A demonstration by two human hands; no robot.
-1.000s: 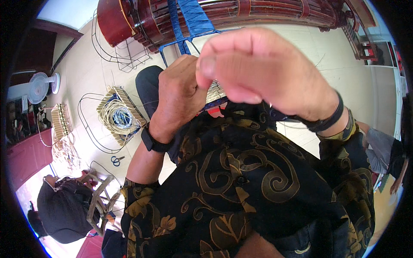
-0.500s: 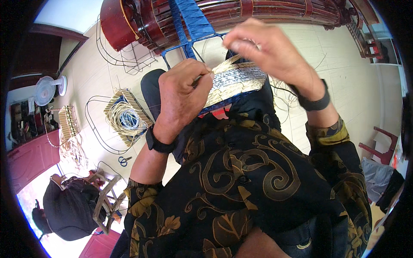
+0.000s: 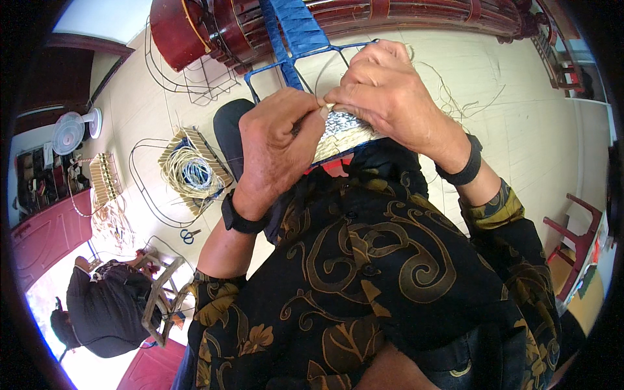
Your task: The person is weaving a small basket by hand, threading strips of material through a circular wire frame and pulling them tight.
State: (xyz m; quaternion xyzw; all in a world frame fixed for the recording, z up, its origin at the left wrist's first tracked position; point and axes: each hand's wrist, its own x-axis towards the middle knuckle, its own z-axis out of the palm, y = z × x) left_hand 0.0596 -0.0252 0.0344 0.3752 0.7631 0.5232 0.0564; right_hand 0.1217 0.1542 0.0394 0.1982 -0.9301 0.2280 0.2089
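Across my lap lies a partly woven basket (image 3: pixel 348 132) with cream and blue-white bands and dark blue edging. Its blue-wrapped wire frame and handle (image 3: pixel 302 32) extend away from me. My left hand (image 3: pixel 278 140) is closed at the upper left of the weave, thumb and forefinger pinching a cream strand (image 3: pixel 330 105). Right beside it, my right hand (image 3: pixel 394 97) is also closed, its fingertips pinching at the same strand. Both hands cover much of the weave's far edge, and the strand's path beneath the fingers is hidden.
A coil of cream cord (image 3: pixel 188 170) lies on a slatted piece at left, near blue-handled scissors (image 3: pixel 188 235). Bare wire frames (image 3: pixel 201 84) lean by the dark red wooden furniture (image 3: pixel 227 29). A white fan (image 3: pixel 70 133) stands far left; a person (image 3: pixel 107 309) sits at lower left.
My right hand has come down and left from above the weave to meet my left hand, its fingers now closed together. My left hand has barely moved.
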